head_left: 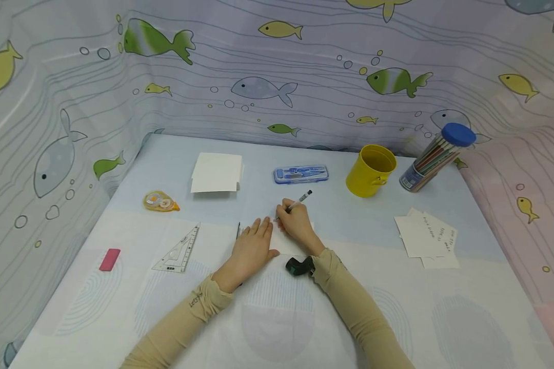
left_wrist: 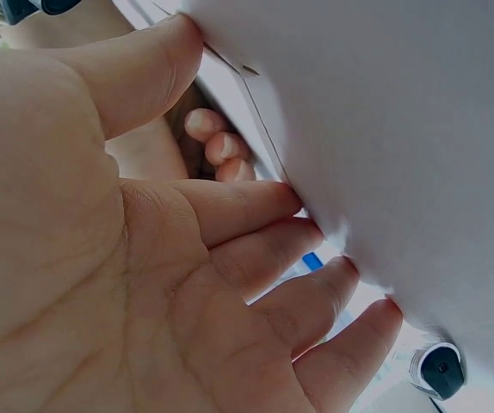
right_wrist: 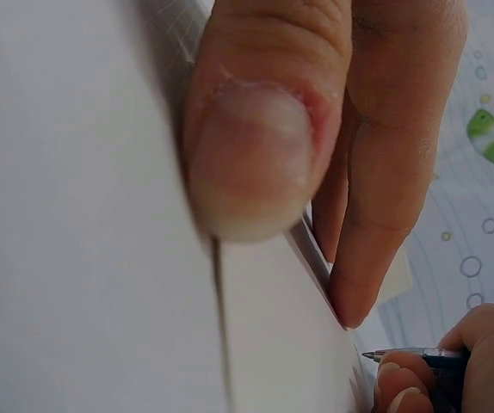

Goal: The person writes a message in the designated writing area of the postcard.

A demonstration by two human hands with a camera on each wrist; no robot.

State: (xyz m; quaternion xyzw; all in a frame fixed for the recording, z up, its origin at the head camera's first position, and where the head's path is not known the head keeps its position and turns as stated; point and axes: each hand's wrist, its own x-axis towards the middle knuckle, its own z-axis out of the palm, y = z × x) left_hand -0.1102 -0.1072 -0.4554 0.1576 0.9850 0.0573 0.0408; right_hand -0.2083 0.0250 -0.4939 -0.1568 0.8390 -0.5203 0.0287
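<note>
My right hand [head_left: 296, 225] pinches a pen [head_left: 304, 196] with a clear barrel and dark end, its tip down at a white sheet of paper [head_left: 290, 247]. In the right wrist view the pen's metal tip sticks out past the curled fingers [right_wrist: 399, 375]. Flat on the sheet's left side lies my left hand [head_left: 253, 249], fingers straight and thumb out toward the right wrist. The left wrist view shows its fingertips [left_wrist: 343, 265] touching the paper. Beside that hand, a thin dark pen [head_left: 238, 230] is partly hidden. A dark device [head_left: 300, 266] sits at my right wrist.
Behind are a paper stack [head_left: 217, 171], a blue compass-set case [head_left: 301, 174], a yellow mug [head_left: 367, 177] and a pencil jar [head_left: 413, 177]. Correction tape [head_left: 160, 201], a set square [head_left: 180, 252] and a pink eraser [head_left: 110, 260] lie left; written sheets [head_left: 420, 241] lie right.
</note>
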